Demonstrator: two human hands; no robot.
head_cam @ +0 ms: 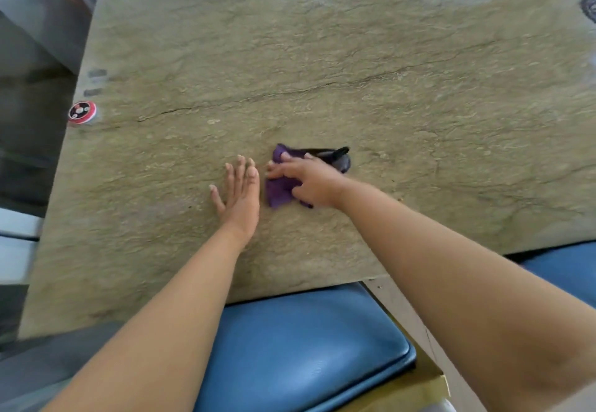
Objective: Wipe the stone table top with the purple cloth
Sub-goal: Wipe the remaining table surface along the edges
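Stone tabletop (322, 56) fills nearly the whole view, greenish-brown and veined, with a long dark crack running across its middle. Far over at the left edge sits a small round red-rimmed disc (82, 111), well apart from the action, and beyond it two dull grey marks on the stone. Moving right, the left hand (240, 197) lies flat on the surface, palm down and fingers spread, gripping nothing; it looks to me like a brace, steadying the person as they lean in over the blue seat (300, 353) at the near edge. Just beside it, to the right, is the purple cloth (279, 190), bunched up on the stone near the middle of the tabletop, a little toward the near side. The right hand (308, 179) is pressed down on top of it, fingers curled over the fabric, so the grip is clenched on the cloth, pinning it to the surface for a wiping stroke. Cloth pokes out past the fingertips on the far side and beneath the palm on the left. Something dark (338, 156) shows just past the right hand; I cannot tell what it is.
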